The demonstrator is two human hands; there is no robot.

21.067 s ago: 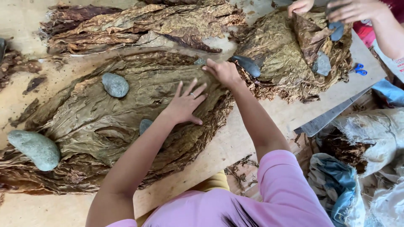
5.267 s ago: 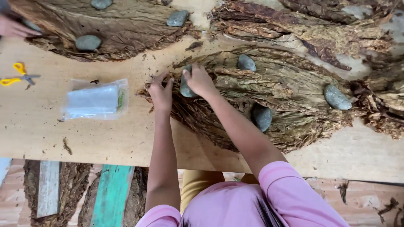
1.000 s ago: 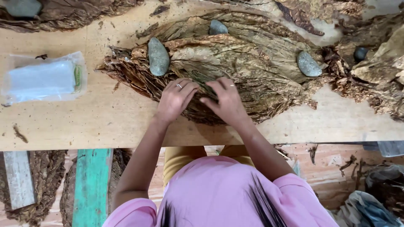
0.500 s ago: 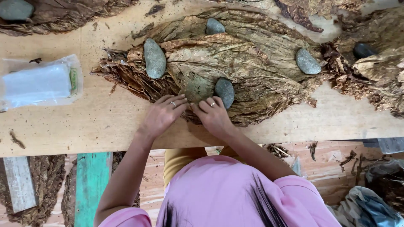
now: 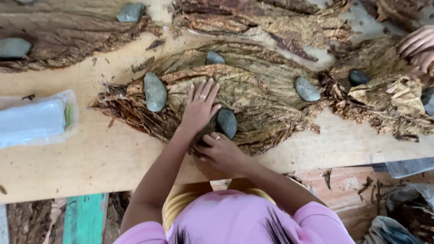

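On the wooden table [image 5: 90,158], past a plastic packet [image 5: 34,122], the left hand [image 5: 199,110] presses flat with fingers spread on the leaf pile [image 5: 253,97], while the right hand [image 5: 221,151], fingers curled and holding nothing, touches a grey stone [image 5: 227,123].

co-worker's hand [image 5: 418,47] cut off at right edge; plastic packet [image 5: 34,119] cropped left.

Left hand [image 5: 199,108]: flat, fingers spread, on dried leaf pile [image 5: 253,90] | Right hand [image 5: 221,151]: at pile's 6 o'clock edge, beside dark stone [image 5: 227,123] | Grey oval stone [image 5: 155,91]: 9 o'clock of left hand | Clear plastic packet [image 5: 36,119]: on wooden surface [image 5: 90,158], 9 o'clock.
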